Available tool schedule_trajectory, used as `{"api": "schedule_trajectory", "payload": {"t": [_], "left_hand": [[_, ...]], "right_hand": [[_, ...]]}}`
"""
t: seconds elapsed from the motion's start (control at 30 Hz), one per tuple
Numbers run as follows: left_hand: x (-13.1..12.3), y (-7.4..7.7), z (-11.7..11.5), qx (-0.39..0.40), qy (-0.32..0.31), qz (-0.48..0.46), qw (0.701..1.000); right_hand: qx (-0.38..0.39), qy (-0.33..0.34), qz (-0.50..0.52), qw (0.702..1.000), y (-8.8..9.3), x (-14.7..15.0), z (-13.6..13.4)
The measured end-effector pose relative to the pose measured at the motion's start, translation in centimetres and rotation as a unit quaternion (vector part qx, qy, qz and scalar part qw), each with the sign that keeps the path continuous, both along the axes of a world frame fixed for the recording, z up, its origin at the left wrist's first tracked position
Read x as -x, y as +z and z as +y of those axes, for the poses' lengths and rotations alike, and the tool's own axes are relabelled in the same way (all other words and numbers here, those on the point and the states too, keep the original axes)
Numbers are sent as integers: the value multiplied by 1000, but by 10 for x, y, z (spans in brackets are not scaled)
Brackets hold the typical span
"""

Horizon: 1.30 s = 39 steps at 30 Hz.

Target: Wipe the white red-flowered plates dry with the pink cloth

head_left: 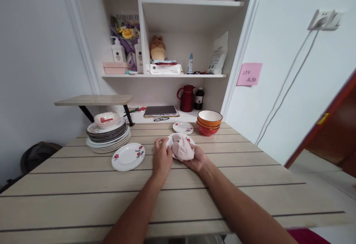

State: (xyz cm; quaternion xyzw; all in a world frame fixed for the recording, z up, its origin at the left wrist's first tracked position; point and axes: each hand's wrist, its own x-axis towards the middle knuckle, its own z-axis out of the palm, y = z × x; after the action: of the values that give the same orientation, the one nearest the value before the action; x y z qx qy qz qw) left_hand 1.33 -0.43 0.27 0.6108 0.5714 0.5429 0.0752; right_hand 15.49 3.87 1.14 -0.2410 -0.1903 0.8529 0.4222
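In the head view a small white plate [170,140] with red flowers is held near the middle of the table. A crumpled pale pink cloth [182,148] covers much of it. My left hand [163,154] has its fingers curled at the plate's left rim. On the other side, my right hand [198,158] closes around the cloth at the plate's lower right edge; its fingertips are partly hidden under the cloth. Just behind lie small flowered plates [183,127]. To the left rests a short stack of larger flowered plates [126,157].
A tall plate stack topped by a bowl [107,119] stands at the left, by a raised wooden stand [94,100]. Orange and red bowls [209,122] are nested at the back right. Behind are a laptop [160,110], glasses [161,119] and a red jug [187,98].
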Motion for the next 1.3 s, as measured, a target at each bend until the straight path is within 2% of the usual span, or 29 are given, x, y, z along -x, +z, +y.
{"api": "schedule_trajectory", "payload": {"t": [0.23,0.37,0.47,0.63,0.77,0.83,0.97,1.07,1.17,1.3], "left_hand": [[-3,3,-8,-53,-3,71,996],[0,5,-9,-137,-2,139,981],[1,6,-10,-153,-9,201,968],[-3,9,-12,-135,79,294,943],[-3,9,-10,-150,122,314,929],[-1,6,-7,-160,96,310,932],[4,1,-1,-153,-33,298,942],[6,2,-4,-135,-88,301,940],[7,3,-7,-124,-103,324,932],[4,1,-4,-110,-83,349,927]], "right_hand": [[-27,23,25,999,1,-7,-4],[-64,51,48,995,2,-6,-6],[-80,61,50,994,2,-4,-7],[-84,59,36,994,-1,-2,-5],[-69,27,4,997,-5,1,-2],[-72,12,-10,997,-7,2,-2],[-81,0,-24,996,-6,5,-3],[-85,2,-26,996,-5,5,-4],[-91,15,-35,995,-4,4,-4],[-108,40,-38,993,-2,4,-5]]}}
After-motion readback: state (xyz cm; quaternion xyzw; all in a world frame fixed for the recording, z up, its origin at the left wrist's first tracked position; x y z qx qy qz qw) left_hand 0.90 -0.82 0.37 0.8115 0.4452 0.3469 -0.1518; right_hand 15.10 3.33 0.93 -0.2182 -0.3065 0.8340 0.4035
